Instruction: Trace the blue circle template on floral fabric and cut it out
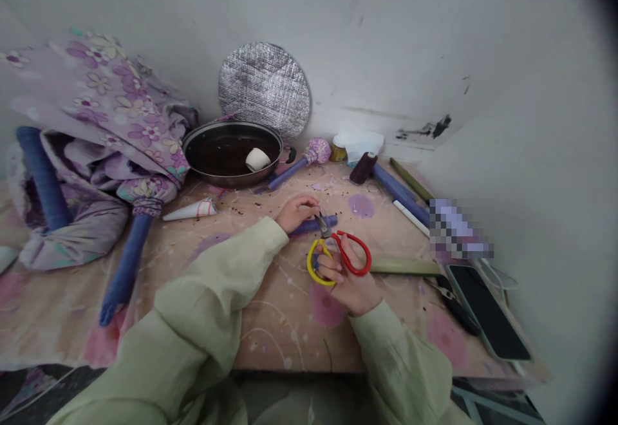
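Note:
Red-and-yellow-handled scissors are in my right hand, whose fingers pass through the loops. Their blades point up and left, toward my left hand. My left hand is closed in a pinch at the blade tips; whatever its fingers hold is too small to make out. Just under the blades, a blue-purple fabric-wrapped stick lies on the table, partly hidden by my left hand. Behind my right hand lies a flat olive-green strip.
A dark pan holding a white cup stands at the back, near a round foil mat. Purple floral fabric is heaped at left. A dark thread spool, black-handled pliers and a phone lie rightward.

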Demonstrator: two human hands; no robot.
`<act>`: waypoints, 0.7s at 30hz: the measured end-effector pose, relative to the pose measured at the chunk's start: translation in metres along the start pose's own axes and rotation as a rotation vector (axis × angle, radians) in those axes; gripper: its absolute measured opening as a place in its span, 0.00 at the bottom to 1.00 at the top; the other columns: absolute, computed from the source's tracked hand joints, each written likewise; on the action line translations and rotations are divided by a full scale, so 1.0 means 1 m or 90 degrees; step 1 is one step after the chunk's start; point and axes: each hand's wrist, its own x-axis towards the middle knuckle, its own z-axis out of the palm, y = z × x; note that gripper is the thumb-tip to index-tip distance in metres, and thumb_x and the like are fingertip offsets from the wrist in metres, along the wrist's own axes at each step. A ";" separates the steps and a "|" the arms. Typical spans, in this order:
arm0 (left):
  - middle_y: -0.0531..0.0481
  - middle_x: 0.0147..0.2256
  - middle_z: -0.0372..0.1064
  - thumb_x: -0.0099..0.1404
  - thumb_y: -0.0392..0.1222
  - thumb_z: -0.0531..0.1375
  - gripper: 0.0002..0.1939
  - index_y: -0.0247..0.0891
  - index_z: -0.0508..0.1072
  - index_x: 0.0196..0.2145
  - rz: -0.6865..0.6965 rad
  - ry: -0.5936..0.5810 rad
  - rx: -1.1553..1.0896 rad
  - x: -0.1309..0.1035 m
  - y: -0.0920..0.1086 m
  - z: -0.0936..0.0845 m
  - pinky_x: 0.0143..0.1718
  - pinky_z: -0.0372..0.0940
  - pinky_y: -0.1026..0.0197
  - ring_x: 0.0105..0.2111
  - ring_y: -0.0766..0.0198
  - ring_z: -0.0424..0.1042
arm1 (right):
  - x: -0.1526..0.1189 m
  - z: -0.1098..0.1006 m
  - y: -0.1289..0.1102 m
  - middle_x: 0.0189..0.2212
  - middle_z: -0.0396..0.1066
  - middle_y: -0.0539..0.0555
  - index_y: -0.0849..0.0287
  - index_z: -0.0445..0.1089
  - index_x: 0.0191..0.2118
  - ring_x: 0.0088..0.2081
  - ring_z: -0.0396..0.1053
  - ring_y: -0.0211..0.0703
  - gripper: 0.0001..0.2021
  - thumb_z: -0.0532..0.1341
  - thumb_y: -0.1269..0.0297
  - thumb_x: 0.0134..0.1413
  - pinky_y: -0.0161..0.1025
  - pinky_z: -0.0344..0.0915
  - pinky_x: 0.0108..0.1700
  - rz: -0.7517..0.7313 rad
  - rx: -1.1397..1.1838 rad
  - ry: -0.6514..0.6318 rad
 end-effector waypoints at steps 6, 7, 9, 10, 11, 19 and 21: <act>0.48 0.34 0.64 0.49 0.43 0.61 0.10 0.33 0.69 0.26 -0.002 -0.008 -0.006 -0.001 0.002 0.000 0.28 0.62 0.65 0.30 0.67 0.64 | 0.000 -0.003 0.000 0.17 0.46 0.42 0.66 0.63 0.33 0.16 0.40 0.28 0.17 0.48 0.56 0.60 0.22 0.53 0.16 -0.002 0.020 -0.014; 0.48 0.35 0.64 0.49 0.43 0.61 0.10 0.32 0.69 0.26 -0.004 -0.009 -0.005 -0.001 0.002 0.000 0.28 0.62 0.65 0.30 0.68 0.64 | 0.001 -0.003 0.000 0.17 0.46 0.43 0.66 0.63 0.33 0.16 0.40 0.28 0.17 0.48 0.56 0.60 0.22 0.53 0.16 -0.004 0.022 -0.014; 0.48 0.36 0.64 0.49 0.44 0.61 0.11 0.32 0.69 0.26 -0.008 -0.009 -0.003 -0.001 0.003 0.000 0.28 0.62 0.66 0.31 0.68 0.64 | 0.001 -0.004 0.000 0.17 0.46 0.42 0.67 0.63 0.33 0.15 0.40 0.27 0.17 0.48 0.57 0.60 0.22 0.52 0.15 -0.004 0.019 -0.017; 0.48 0.36 0.64 0.49 0.44 0.61 0.11 0.32 0.69 0.26 -0.011 -0.009 -0.002 -0.001 0.002 0.000 0.28 0.62 0.66 0.31 0.68 0.64 | 0.001 -0.003 0.000 0.17 0.46 0.42 0.66 0.63 0.32 0.15 0.40 0.27 0.16 0.49 0.57 0.60 0.22 0.52 0.16 -0.005 0.015 -0.018; 0.48 0.36 0.64 0.49 0.44 0.61 0.11 0.32 0.69 0.26 -0.012 -0.009 -0.002 -0.001 0.002 0.000 0.28 0.62 0.66 0.31 0.68 0.64 | 0.001 -0.003 0.000 0.16 0.46 0.42 0.65 0.63 0.32 0.15 0.39 0.27 0.15 0.49 0.57 0.60 0.22 0.51 0.16 -0.006 0.009 -0.019; 0.48 0.36 0.64 0.49 0.44 0.62 0.11 0.33 0.70 0.26 -0.018 -0.010 -0.008 0.000 -0.001 -0.001 0.28 0.62 0.66 0.29 0.69 0.64 | 0.001 -0.004 -0.001 0.16 0.46 0.41 0.67 0.63 0.32 0.14 0.37 0.26 0.16 0.50 0.57 0.59 0.22 0.50 0.15 -0.007 -0.006 -0.017; 0.48 0.36 0.64 0.48 0.44 0.62 0.11 0.33 0.70 0.26 -0.023 -0.005 -0.012 0.000 0.000 -0.001 0.27 0.62 0.67 0.29 0.69 0.63 | 0.001 -0.005 -0.001 0.15 0.46 0.41 0.67 0.63 0.32 0.14 0.37 0.26 0.17 0.50 0.56 0.59 0.22 0.50 0.15 -0.004 -0.006 -0.024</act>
